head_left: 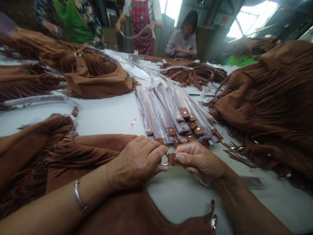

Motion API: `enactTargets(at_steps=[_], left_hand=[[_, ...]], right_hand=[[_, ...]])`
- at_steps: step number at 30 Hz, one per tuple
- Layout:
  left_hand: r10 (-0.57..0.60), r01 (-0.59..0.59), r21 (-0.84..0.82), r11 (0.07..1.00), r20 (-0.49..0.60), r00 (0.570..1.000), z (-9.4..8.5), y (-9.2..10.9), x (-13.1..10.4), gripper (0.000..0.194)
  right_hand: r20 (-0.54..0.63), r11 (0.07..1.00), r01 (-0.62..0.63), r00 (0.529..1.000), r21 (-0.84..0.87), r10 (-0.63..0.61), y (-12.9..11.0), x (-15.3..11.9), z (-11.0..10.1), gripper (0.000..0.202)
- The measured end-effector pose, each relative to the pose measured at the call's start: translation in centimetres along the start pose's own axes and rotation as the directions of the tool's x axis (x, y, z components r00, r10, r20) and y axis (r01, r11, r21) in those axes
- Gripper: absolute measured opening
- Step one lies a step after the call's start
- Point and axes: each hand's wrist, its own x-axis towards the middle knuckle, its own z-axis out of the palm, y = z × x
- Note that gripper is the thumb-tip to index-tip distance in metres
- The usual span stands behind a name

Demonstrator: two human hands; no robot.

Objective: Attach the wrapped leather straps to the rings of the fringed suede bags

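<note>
My left hand (140, 160) pinches a round metal ring (165, 160) between thumb and fingers, just above the table. My right hand (201, 160) is closed on the end of a brown leather strap (173, 159), which loops through the ring. The rest of that strap is hidden under my right hand. Below my arms lies a brown suede bag (117, 212) with fringe, and at its right corner is a tab with a metal ring (213, 222). Directly beyond my hands is a pile of plastic-wrapped straps (168, 111) with brown snap ends.
Fringed brown bags are heaped at the right (264, 91) and back left (97, 81). Loose brown straps (193, 73) lie farther back on the white table (105, 114). Across it are several people, one in a red checked apron (140, 26) holding a strap.
</note>
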Motion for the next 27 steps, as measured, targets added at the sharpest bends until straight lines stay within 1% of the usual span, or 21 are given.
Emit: enactTargets(at_steps=[5,6,8,12,15,17,18,20,21,22,24,27], left_hand=[[-0.004,0.002,-0.010,1.000,-0.175,0.985,0.0,0.1,0.1,0.027],[-0.006,0.004,-0.011,1.000,-0.197,0.980,0.0,0.1,0.1,0.027],[-0.031,0.029,-0.013,0.999,-0.206,0.978,0.0,0.0,0.0,0.029],[-0.115,0.109,-0.043,0.993,-0.187,0.976,0.1,-0.3,-0.2,0.032],[-0.137,0.125,-0.084,0.989,-0.157,0.978,-0.3,-0.6,-0.2,0.032],[-0.123,0.112,-0.138,0.984,-0.073,0.990,-0.7,-0.7,-0.1,0.033],[-0.103,0.100,-0.165,0.981,-0.013,0.995,-0.9,-0.8,0.1,0.033],[-0.038,0.056,-0.192,0.980,0.097,0.995,-1.1,-0.8,0.2,0.032],[-0.006,0.029,-0.184,0.982,0.127,0.992,-1.1,-0.8,0.3,0.031],[0.022,0.000,-0.163,0.987,0.136,0.990,-0.9,-0.8,0.3,0.030],[0.062,-0.051,-0.102,0.994,0.111,0.992,-0.6,-0.7,0.1,0.028],[0.068,-0.068,-0.002,0.998,0.039,0.997,-0.1,-0.6,-0.3,0.027]], right_hand=[[-0.071,0.999,0.051,0.996,-0.010,-0.052,0.2,0.1,0.7,0.031],[-0.081,0.997,0.072,0.994,0.005,-0.071,0.3,0.1,1.0,0.030],[-0.108,0.993,0.110,0.988,0.035,-0.106,0.5,0.2,1.7,0.030],[-0.160,0.992,0.126,0.980,0.020,-0.122,1.5,0.4,2.9,0.031],[-0.181,0.991,0.135,0.975,0.004,-0.132,1.8,0.3,3.0,0.032],[-0.148,0.993,0.122,0.982,-0.003,-0.121,1.7,0.3,2.5,0.033],[-0.115,0.995,0.101,0.988,-0.012,-0.101,1.5,0.3,2.0,0.034],[-0.039,0.999,0.035,0.999,-0.027,-0.036,1.2,0.3,0.9,0.036],[-0.010,1.000,-0.001,1.000,-0.027,0.001,1.1,0.3,0.5,0.037],[0.005,0.999,-0.034,0.999,-0.020,0.034,1.0,0.4,0.1,0.038],[0.004,0.997,-0.081,0.997,0.009,0.080,1.0,0.4,-0.3,0.040],[-0.033,0.997,-0.069,0.997,0.030,0.070,1.2,0.4,0.2,0.038]])
